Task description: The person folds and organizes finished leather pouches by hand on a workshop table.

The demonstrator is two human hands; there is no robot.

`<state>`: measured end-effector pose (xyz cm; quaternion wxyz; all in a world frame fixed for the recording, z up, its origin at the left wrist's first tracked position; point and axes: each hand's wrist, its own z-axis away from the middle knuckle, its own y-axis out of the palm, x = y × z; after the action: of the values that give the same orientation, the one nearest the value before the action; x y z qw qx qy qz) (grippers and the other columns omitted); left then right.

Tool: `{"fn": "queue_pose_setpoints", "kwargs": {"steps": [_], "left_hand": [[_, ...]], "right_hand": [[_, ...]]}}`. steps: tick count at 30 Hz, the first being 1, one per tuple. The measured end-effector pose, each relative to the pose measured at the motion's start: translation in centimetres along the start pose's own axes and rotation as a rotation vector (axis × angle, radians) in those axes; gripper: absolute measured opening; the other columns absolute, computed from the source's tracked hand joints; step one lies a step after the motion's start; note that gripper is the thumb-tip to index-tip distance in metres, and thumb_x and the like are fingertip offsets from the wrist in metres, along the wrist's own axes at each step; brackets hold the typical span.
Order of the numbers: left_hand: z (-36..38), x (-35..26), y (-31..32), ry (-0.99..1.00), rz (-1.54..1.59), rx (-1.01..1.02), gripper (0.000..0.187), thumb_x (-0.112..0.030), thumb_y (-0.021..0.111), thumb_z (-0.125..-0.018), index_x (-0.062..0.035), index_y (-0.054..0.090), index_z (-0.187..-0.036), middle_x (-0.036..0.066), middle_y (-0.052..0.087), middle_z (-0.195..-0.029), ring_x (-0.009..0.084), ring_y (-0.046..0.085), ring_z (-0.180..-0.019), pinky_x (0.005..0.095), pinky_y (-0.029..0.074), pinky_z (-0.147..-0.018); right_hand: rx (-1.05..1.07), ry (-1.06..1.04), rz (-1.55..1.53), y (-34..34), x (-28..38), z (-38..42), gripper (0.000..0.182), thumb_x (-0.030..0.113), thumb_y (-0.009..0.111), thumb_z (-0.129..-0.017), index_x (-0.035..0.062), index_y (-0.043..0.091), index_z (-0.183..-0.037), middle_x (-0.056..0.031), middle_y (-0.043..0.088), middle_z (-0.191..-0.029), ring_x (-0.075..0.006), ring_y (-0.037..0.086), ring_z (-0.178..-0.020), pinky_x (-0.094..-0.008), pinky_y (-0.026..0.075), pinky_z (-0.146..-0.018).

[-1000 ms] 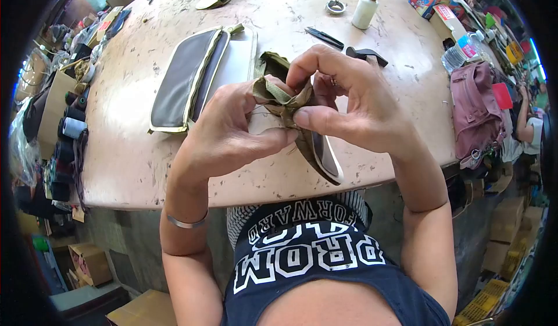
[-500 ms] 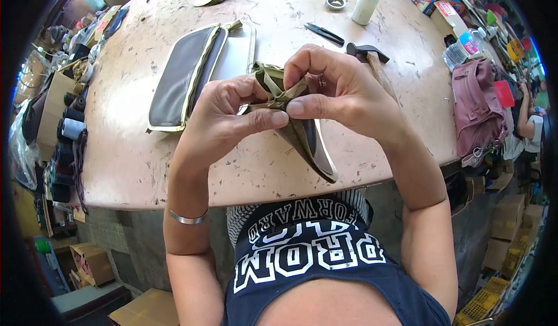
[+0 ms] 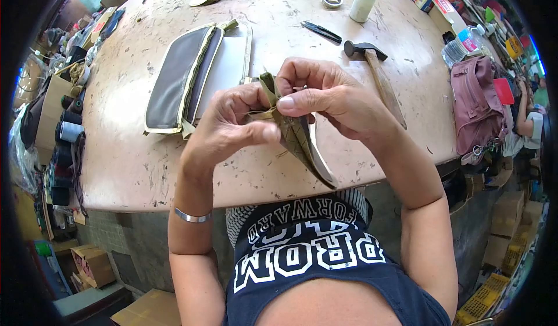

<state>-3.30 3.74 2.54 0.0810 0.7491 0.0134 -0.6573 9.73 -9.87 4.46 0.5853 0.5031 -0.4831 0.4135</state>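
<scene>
An olive-green fabric piece with a pale edge hangs down between both hands over the table's front edge. My right hand pinches its gathered top between thumb and bent fingers. My left hand has its fingers curled against the left side of that top, its thumb lifted a little off the cloth. Behind my left hand lies a dark grey zippered panel with pale edging, on top of a whitish panel. The exact folds under my fingertips are hidden.
On the table are a hammer, black snips, a tape ring and a white bottle. A pink bag hangs at the right edge; thread spools line the left. A person's arm shows far right.
My left thumb has moved off the fabric, and the gathered top is now narrower and more upright. The piece has turned, showing more of its olive side. The view has shifted slightly.
</scene>
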Motion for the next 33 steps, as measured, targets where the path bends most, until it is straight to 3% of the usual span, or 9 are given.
{"fn": "queue_pose_setpoints", "kwargs": {"steps": [4,7,13,14,17,20,24,30,33], "left_hand": [[0.9,0.6,0.1,0.063,0.146,-0.017,0.016,-0.012,0.065,-0.076,0.0003,0.059,-0.084,0.000,0.057,-0.074,0.0043,0.050,-0.069,0.0183,0.043,-0.062],[1.1,0.7,-0.1,0.129,0.247,0.076,0.020,-0.008,0.062,-0.076,0.0010,0.058,-0.093,0.003,0.059,-0.085,0.0069,0.052,-0.078,0.0200,0.043,-0.071],[0.3,0.0,-2.1,0.307,0.033,0.018,0.063,-0.043,0.066,-0.067,0.0012,0.051,-0.110,0.013,0.052,-0.111,0.0212,0.044,-0.110,0.0334,0.029,-0.096],[0.3,-0.7,-3.5,0.238,-0.280,-0.085,0.065,-0.046,0.064,-0.067,-0.0006,0.051,-0.111,0.013,0.051,-0.116,0.0235,0.043,-0.113,0.0356,0.028,-0.098],[0.2,-0.1,-6.9,0.016,-1.302,-0.435,0.033,-0.016,0.056,-0.077,-0.0083,0.053,-0.109,0.018,0.048,-0.118,0.0254,0.046,-0.110,0.0343,0.035,-0.093],[0.4,0.8,-9.4,-0.167,-1.397,-0.466,0.027,-0.005,0.051,-0.077,-0.0084,0.055,-0.104,0.019,0.054,-0.107,0.0261,0.053,-0.099,0.0331,0.040,-0.085],[-0.1,0.6,-10.7,-0.007,-1.384,-0.571,0.027,0.006,0.044,-0.075,-0.0026,0.056,-0.097,0.017,0.062,-0.080,0.0290,0.060,-0.074,0.0328,0.046,-0.070],[-0.5,-0.3,-13.6,0.045,-1.343,-0.481,0.025,0.006,0.041,-0.071,-0.0007,0.063,-0.080,0.018,0.061,-0.080,0.0288,0.060,-0.077,0.0330,0.045,-0.074],[-0.9,-2.4,-14.8,-0.006,-1.337,-0.601,0.027,0.005,0.040,-0.071,-0.0020,0.064,-0.079,0.018,0.061,-0.082,0.0290,0.060,-0.078,0.0341,0.045,-0.077]], "right_hand": [[0.069,-0.017,-0.195,-0.1,-1.4,0.0,0.024,0.018,0.064,-0.075,0.0045,0.051,-0.092,0.0027,0.050,-0.083,-0.0024,0.045,-0.072,-0.0159,0.036,-0.063],[0.087,-0.136,0.193,-0.4,-0.7,0.3,0.032,0.022,0.067,-0.073,0.0035,0.051,-0.095,0.0022,0.049,-0.085,-0.0037,0.044,-0.074,-0.0172,0.036,-0.064],[-0.176,-0.300,0.591,-1.3,3.0,1.6,0.031,0.021,0.067,-0.067,0.0012,0.050,-0.084,-0.0012,0.045,-0.080,-0.0081,0.043,-0.076,-0.0199,0.035,-0.066],[-0.164,-0.455,0.716,-1.8,3.5,1.3,0.022,0.013,0.066,-0.067,0.0043,0.052,-0.081,0.0008,0.050,-0.071,-0.0066,0.043,-0.061,-0.0202,0.035,-0.053],[-0.124,-0.486,1.035,-2.0,4.2,0.2,0.023,0.014,0.066,-0.065,0.0031,0.052,-0.080,-0.0018,0.052,-0.072,-0.0119,0.047,-0.061,-0.0233,0.039,-0.055],[0.070,-0.296,1.191,-2.4,2.1,-1.7,0.027,0.019,0.065,-0.067,0.0025,0.057,-0.087,-0.0100,0.056,-0.088,-0.0231,0.057,-0.077,-0.0329,0.045,-0.071],[0.069,-0.210,1.336,-1.2,-1.1,-5.3,0.028,0.021,0.059,-0.076,0.0035,0.057,-0.098,-0.0102,0.055,-0.104,-0.0258,0.056,-0.087,-0.0337,0.044,-0.075],[-0.058,-0.580,1.425,2.9,-5.3,-12.5,0.034,0.005,0.050,-0.073,0.0050,0.053,-0.107,-0.0098,0.051,-0.113,-0.0238,0.052,-0.099,-0.0340,0.041,-0.078],[-0.014,-0.502,1.561,3.7,-7.5,-13.8,0.044,-0.002,0.047,-0.069,0.0044,0.048,-0.112,-0.0095,0.052,-0.101,-0.0233,0.052,-0.094,-0.0347,0.041,-0.076]]}}
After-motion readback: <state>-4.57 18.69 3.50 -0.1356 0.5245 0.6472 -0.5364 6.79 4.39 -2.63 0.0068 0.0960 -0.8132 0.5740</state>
